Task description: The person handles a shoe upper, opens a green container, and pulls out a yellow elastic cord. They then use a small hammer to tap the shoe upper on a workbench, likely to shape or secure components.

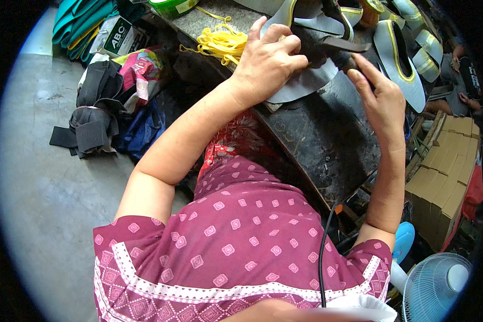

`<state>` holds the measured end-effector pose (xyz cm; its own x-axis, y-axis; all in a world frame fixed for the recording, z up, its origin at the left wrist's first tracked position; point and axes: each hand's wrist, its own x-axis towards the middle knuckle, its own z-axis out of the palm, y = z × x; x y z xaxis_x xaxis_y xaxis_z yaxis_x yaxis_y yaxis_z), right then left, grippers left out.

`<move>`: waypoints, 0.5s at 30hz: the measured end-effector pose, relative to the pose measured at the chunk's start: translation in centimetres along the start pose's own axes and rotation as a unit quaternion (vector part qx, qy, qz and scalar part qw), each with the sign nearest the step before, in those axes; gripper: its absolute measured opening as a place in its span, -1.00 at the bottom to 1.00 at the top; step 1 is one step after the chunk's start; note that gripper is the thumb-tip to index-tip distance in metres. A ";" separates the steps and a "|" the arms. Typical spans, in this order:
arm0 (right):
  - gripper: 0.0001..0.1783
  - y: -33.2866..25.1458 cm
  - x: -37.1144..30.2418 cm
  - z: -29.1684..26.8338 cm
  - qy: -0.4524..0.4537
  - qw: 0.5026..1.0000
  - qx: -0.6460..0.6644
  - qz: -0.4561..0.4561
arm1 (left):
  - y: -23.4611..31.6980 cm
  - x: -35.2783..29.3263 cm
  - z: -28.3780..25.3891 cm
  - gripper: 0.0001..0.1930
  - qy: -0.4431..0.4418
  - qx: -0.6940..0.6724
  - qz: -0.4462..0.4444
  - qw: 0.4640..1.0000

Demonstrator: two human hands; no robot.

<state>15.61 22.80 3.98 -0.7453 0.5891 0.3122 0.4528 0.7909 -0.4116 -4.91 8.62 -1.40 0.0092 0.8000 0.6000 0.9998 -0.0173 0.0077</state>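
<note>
My left hand (271, 59) is closed with bent fingers on a grey shoe upper (306, 83) with yellow edging, which lies at the dark worktable's near edge. Between the finger and thumb of my right hand (380, 94) is the handle of a hammer (344, 45). Its dark head is over the upper, just right of my left fingers. Part of the upper is hidden under my left hand and in shadow. A loose heap of yellow cord (224, 43) lies beside my left wrist.
More grey shoe uppers (397, 64) lie on the worktable (327, 139) at right and far. A green tub (174, 6) stands far left. Bundled dark fabric strips (94, 115) are on the left. Stacked cardboard (445, 161), a fan (437, 287) and another person (467, 80) are at right.
</note>
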 end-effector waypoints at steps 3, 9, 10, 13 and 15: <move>-0.60 0.3 0.1 0.1 0.054 0.993 0.105 0.005 | -0.1 0.0 0.2 -0.89 0.001 -0.004 0.000 1.000; -0.58 -0.6 -1.7 1.7 -0.009 0.999 -0.050 -0.009 | -0.8 0.0 0.4 -0.85 0.021 -0.039 -0.036 0.998; -0.58 -0.7 -1.7 1.6 -0.015 0.999 -0.048 0.002 | -0.8 -0.1 0.3 -0.83 0.020 -0.042 -0.028 0.999; -0.58 -0.9 -1.1 1.1 -0.023 0.999 -0.040 0.014 | -1.1 -0.2 0.1 -0.81 0.005 -0.040 0.000 0.999; -0.59 -0.8 -0.7 0.2 -0.026 0.999 -0.026 0.016 | -1.0 -0.2 0.2 -0.81 0.000 -0.044 0.005 0.999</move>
<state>15.69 21.73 3.92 -0.7533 0.6067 0.2538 0.5015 0.7797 -0.3751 -5.92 8.62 -1.65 0.0185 0.7995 0.6004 0.9944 -0.0771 0.0721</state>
